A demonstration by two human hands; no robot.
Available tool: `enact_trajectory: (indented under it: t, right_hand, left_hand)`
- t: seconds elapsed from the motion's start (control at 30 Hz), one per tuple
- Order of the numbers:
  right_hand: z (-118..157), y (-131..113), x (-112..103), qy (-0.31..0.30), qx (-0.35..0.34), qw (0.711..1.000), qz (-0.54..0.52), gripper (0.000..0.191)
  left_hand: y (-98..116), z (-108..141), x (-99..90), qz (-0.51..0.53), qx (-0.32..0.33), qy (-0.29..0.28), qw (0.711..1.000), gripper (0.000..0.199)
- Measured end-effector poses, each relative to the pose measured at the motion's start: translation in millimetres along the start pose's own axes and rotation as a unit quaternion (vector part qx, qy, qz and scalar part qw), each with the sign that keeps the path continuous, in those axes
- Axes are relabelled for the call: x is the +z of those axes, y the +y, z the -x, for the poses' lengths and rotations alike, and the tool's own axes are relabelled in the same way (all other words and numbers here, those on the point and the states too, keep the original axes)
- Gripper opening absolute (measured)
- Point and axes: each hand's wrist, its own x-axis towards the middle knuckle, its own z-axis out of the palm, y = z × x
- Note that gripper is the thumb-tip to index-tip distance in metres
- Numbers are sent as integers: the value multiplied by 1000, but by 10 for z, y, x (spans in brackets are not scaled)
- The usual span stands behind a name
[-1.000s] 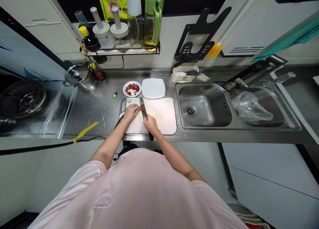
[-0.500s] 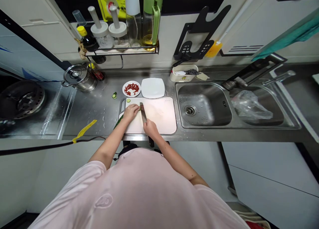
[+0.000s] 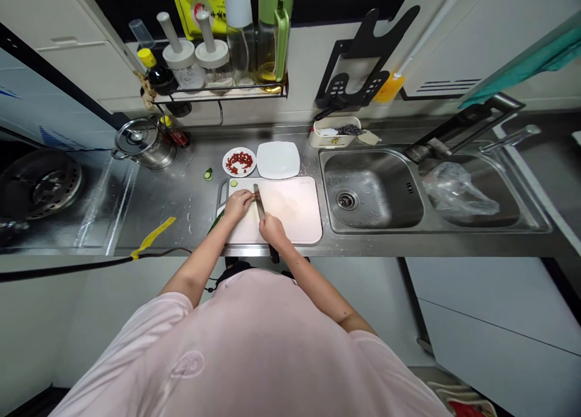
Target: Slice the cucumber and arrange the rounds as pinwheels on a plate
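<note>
My left hand is closed over a cucumber on the white cutting board; most of the cucumber is hidden by the hand and forearm. In my right hand is a kitchen knife, its blade pointing away from me and close beside the left fingertips. A bit of green shows between fingertips and blade. One cucumber slice lies at the board's upper left corner. Off the board to the left are cucumber end pieces.
Behind the board stand a small plate of chopped red pieces and a white square plate. A steel pot is at the back left. The sink is on the right, and a seasoning rack hangs above.
The knife blade and my right hand have shifted very slightly left. My left hand stays on the cucumber, and the plates and slice are where they were.
</note>
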Motion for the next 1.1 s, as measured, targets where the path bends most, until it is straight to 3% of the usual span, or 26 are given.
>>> enact_trajectory:
  t: [0.33,0.7,1.1]
  right_hand:
    - [-197,-102,-14,12,4,1000,-4,25]
    - [-54,-35,32,1,2,1000,-5,23]
    - [-288,-206,-34,21,11,1000,-13,27]
  left_hand:
    - [-4,4,-5,4,5,-2,1000,22]
    - [1,4,-9,3,-6,-6,1000,23]
    - [23,5,-27,8,-3,-7,1000,24]
